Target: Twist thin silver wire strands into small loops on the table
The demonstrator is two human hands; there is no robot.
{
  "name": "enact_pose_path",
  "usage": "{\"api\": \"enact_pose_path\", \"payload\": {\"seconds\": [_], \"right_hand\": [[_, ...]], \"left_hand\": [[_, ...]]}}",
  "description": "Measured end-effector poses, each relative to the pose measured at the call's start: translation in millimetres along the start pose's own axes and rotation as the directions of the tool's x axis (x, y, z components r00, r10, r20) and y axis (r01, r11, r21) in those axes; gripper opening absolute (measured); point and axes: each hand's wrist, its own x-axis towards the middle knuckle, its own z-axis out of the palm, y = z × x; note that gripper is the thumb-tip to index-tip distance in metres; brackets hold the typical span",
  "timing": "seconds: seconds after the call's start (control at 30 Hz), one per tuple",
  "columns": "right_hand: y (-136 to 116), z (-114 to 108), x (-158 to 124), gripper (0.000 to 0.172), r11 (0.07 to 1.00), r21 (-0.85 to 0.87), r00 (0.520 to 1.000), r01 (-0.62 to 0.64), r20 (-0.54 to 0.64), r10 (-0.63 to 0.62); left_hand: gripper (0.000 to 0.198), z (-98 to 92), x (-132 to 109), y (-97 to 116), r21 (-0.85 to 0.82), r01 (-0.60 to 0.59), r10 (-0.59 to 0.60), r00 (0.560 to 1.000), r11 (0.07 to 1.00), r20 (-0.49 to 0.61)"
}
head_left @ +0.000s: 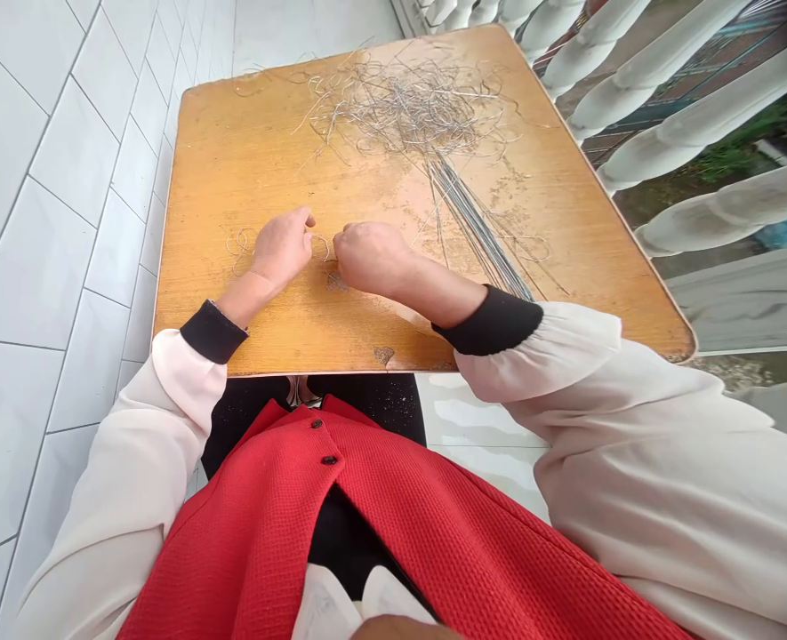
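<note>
Both my hands rest on a small wooden table (pixel 246 169) near its front edge. My left hand (pixel 282 249) is closed in a pinch on a thin bent metal wire (pixel 321 242) that runs across to my right hand (pixel 370 258), which is curled into a fist on the wire's other end. A few bent wire loops (pixel 239 244) lie just left of my left hand. A tangled heap of thin wires (pixel 413 107) fills the far half of the table. A bundle of straight wires (pixel 479 231) runs from that heap toward my right forearm.
White floor tiles (pixel 52 222) lie to the left of the table. White balusters (pixel 666 98) of a railing stand along the right side, with greenery beyond. The table's surface is worn and chipped near the front edge (pixel 384 356).
</note>
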Motion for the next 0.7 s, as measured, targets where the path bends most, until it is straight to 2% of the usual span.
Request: {"api": "enact_pose_path", "payload": {"seconds": [0.1, 0.2, 0.27, 0.33, 0.4, 0.47, 0.5, 0.63, 0.7], "right_hand": [[-8.6, -11.3, -16.8, 0.037, 0.986, -0.16, 0.985, -0.051, 0.155, 0.076], [-20.5, -18.0, -49.4, 0.038, 0.987, -0.142, 0.977, -0.076, 0.187, 0.102], [-25.6, -15.7, -72.8, 0.038, 0.988, -0.083, 0.974, -0.129, 0.178, 0.142], [-27.1, -6.7, -93.6, 0.035, 0.991, -0.012, 0.988, -0.135, 0.078, 0.135], [-27.0, 7.6, -111.2, 0.035, 0.999, 0.049, 0.994, 0.003, -0.106, 0.002], [-28.2, 23.8, -126.0, 0.038, 0.987, 0.054, 0.958, 0.154, -0.251, -0.136], [-29.9, 31.3, -132.6, 0.044, 0.983, 0.032, 0.937, 0.181, -0.309, -0.162], [-42.7, 49.3, -152.8, 0.032, 0.966, 0.013, 0.854, 0.257, -0.471, -0.221], [-48.9, 52.4, -158.8, 0.031, 0.964, 0.047, 0.842, 0.263, -0.5, -0.205]], "left_hand": [[0.03, 8.7, 2.6, -6.0, -0.098, -0.08, 0.08, 0.997, 0.992, -0.003], [0.03, 15.5, 2.5, -10.7, -0.269, -0.156, 0.175, 0.984, 0.95, 0.045], [0.028, 15.8, -0.3, -11.8, -0.346, -0.149, 0.184, 0.981, 0.926, 0.07], [0.027, 13.1, -4.7, -12.4, -0.381, -0.111, 0.15, 0.986, 0.918, 0.073], [0.026, 9.2, -9.7, -13.4, -0.389, -0.075, 0.106, 0.992, 0.918, 0.061], [0.024, 6.3, -14.9, -15.0, -0.378, -0.052, 0.075, 0.996, 0.924, 0.046], [0.021, 5.6, -17.5, -15.7, -0.366, -0.044, 0.066, 0.997, 0.929, 0.047], [0.011, 6.2, -29.0, -14.1, -0.318, -0.009, 0.043, 0.994, 0.948, 0.099], [0.011, 5.7, -36.2, -10.9, -0.313, -0.008, 0.05, 0.991, 0.95, 0.127]]}}
